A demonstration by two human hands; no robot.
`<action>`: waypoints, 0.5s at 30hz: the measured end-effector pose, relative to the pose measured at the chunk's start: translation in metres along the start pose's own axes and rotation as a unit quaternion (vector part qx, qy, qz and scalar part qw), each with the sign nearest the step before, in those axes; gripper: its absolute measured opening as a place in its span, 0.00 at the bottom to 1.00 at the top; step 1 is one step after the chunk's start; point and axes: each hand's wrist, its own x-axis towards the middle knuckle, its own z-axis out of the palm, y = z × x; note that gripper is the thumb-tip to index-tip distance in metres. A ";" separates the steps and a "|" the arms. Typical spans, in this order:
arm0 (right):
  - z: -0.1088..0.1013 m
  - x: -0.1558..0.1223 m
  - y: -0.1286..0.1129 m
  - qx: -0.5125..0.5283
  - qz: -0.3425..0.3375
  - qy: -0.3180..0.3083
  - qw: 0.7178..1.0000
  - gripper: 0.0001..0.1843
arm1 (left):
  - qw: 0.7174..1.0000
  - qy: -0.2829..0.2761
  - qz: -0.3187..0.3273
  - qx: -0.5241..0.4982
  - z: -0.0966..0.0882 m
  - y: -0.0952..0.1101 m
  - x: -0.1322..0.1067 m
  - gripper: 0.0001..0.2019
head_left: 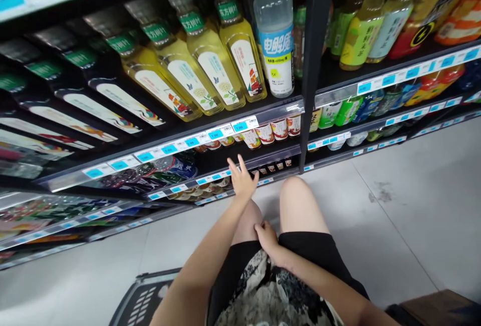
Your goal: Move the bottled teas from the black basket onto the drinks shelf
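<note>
My left hand [243, 180] reaches toward the lower shelves with its fingers spread, holding nothing. It is nearest the edge of a low shelf [216, 178] with blue and white price tags; I cannot tell if it touches. Small cups or jars with white, red-patterned labels [265, 133] stand just behind and above it. My right hand [267, 240] rests against my left leg near the knee; its fingers look loosely extended and partly hidden, with no object visible in it.
Yellow tea bottles [216, 65], dark bottles [97, 85] and a blue-labelled drink bottle [276, 40] line the upper shelf. A black upright [313, 40] divides the shelving. A grey shopping basket [140, 298] stands on the floor at lower left. A brown box [439, 308] is at lower right.
</note>
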 end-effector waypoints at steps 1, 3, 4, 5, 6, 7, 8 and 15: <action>-0.002 0.000 0.001 0.002 -0.001 0.004 1.000 0.12 | 0.998 -0.052 -0.026 0.002 0.003 -0.016 -0.026 0.49; -0.006 0.001 0.005 0.005 -0.002 0.014 1.000 0.12 | 0.974 -0.189 -0.123 -0.014 0.005 -0.051 -0.066 0.45; -0.008 0.002 0.008 0.007 -0.003 0.019 1.000 0.12 | 0.961 -0.229 -0.149 -0.047 0.005 -0.070 -0.081 0.43; -0.010 0.003 0.010 0.009 -0.003 0.022 1.000 0.11 | 0.955 -0.242 -0.134 -0.105 0.003 -0.087 -0.094 0.41; -0.012 0.004 0.012 0.010 -0.004 0.023 1.000 0.11 | 0.947 -0.245 -0.129 -0.164 0.003 -0.103 -0.106 0.40; -0.013 0.005 0.013 0.012 -0.005 0.024 1.000 0.10 | 0.934 -0.241 -0.142 -0.222 0.002 -0.118 -0.117 0.40; -0.015 0.005 0.014 0.013 -0.006 0.024 1.000 0.09 | 0.914 -0.238 -0.176 -0.277 0.003 -0.131 -0.128 0.40; -0.016 0.003 0.012 0.028 -0.020 0.031 0.999 0.08 | 0.722 -0.297 -0.381 -0.495 0.033 -0.177 -0.207 0.35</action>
